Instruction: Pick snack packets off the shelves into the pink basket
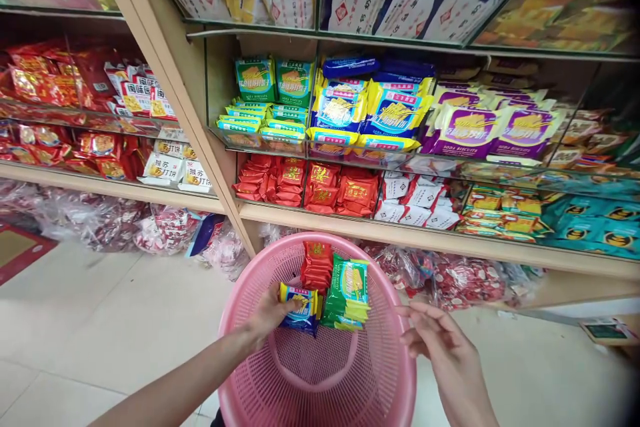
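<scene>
My left hand [273,313] is closed on blue and yellow packs of soda biscuits [301,310], inside a round pink plastic basket [310,375]. Beside them in the basket are a stack of green soda biscuit packs [347,293] and a stack of red packs [317,265]. To the right, by the basket's rim, my right hand [440,340] has loosely bent fingers held apart, with nothing in them. Whether its fingertips touch the rim I cannot tell.
Glass-fronted shelves hold blue soda biscuit packs [395,110], green packs [255,80], purple packs [465,130] and red packs [357,190]. Bulging clear plastic bags [465,283] lie under the bottom ledge. An upright post [180,100] divides the shelves. Pale tiles [90,320] cover the floor.
</scene>
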{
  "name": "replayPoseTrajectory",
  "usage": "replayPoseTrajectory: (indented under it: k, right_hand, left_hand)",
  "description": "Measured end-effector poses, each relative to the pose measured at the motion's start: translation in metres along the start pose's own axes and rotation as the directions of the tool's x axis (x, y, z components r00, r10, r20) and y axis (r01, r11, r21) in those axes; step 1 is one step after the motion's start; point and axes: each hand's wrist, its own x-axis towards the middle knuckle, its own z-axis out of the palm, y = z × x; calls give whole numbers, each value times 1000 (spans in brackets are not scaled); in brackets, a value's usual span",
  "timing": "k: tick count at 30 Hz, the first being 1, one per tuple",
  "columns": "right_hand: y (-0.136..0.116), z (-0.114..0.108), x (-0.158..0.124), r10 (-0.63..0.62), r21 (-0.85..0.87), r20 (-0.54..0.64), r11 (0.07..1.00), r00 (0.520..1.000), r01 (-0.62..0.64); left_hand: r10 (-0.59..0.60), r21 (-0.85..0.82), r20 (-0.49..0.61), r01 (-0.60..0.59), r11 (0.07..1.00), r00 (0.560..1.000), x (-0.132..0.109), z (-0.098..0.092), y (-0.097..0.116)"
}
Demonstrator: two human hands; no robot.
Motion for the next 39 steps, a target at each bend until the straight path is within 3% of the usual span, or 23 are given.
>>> replayPoseTrajectory:
  k: [6, 12, 15, 17, 20, 23, 26, 28, 30, 35, 39]
  right_hand:
    - [13, -3, -16, 37, 29, -147, 999, 988, -33]
    - [24, -7, -24, 59, 37, -191, 998, 980, -52]
    - [25, -4, -26, 95, 137, -155, 988, 983, -73]
    - [24, 6, -29, 193, 244, -38, 953, 980, -179]
    - [22, 32, -37, 379, 311, 210, 848, 901, -429]
    - [21, 67, -47, 505, 247, 414, 738, 757, -628]
    - [28, 97, -51, 616, 132, 515, 630, 596, -765]
    - [36, 111, -49, 674, 66, 521, 580, 524, -812]
    - [44, 119, -46, 712, 0, 505, 566, 488, -824]
    - [59, 125, -39, 781, -136, 429, 553, 454, -822]
    - [65, 125, -33, 803, -117, 397, 525, 445, -843]
  left_hand:
    - [10, -22, 22, -10, 1000, 1000, -1, 8, 4]
    - [19, 23, -2, -19, 1000, 1000, 6, 8, -8]
    - [40, 54, 7, -40, 998, 999, 13, 7, -17]
    - [71, 75, 29, -73, 995, 997, 16, 7, -21]
    - [148, 175, 12, -148, 973, 989, 17, 6, -24]
    - [206, 304, -70, -175, 936, 976, 17, 2, -27]
    - [217, 392, -135, -149, 908, 967, 17, -4, -28]
    - [205, 394, -132, -139, 909, 970, 17, -9, -28]
    - [187, 348, -113, -138, 927, 976, 17, -12, -28]
    - [79, 249, -105, -51, 967, 991, 18, -18, -28]
    - [23, 250, -109, 5, 968, 994, 20, -19, -29]
